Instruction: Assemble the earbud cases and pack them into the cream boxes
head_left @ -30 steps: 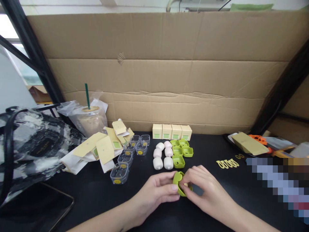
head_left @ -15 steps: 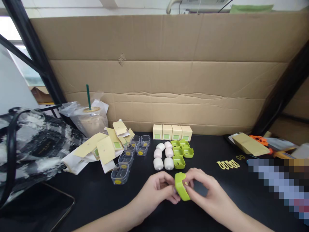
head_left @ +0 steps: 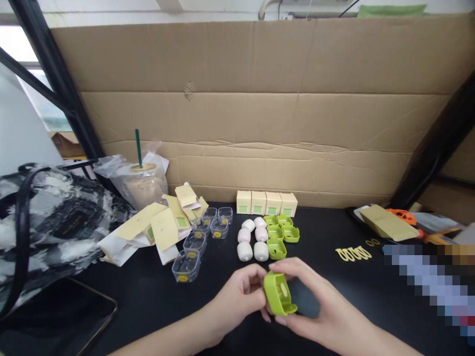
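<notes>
Black desk (head_left: 148, 291) against cardboard. Left hand (head_left: 241, 296) and right hand (head_left: 315, 301) both clamped on one lime-green plastic shell (head_left: 279, 294), held above desk. Five more green shells (head_left: 279, 233), white capsules (head_left: 253, 238), clear cases (head_left: 196, 237) apparently unassembled; four small boxes (head_left: 267, 202) closed behind.

Looks like a small packing bench in a workshop or stockroom: black table (head_left: 356, 296) walled off along its far edge by a big cardboard sheet (head_left: 260, 99), with rows of little boxes (head_left: 266, 202), green cases (head_left: 277, 233), clear trays (head_left: 200, 237) and flat paper packets (head_left: 156, 227) laid out, plus an iced drink (head_left: 143, 185) at the left edge.
</notes>
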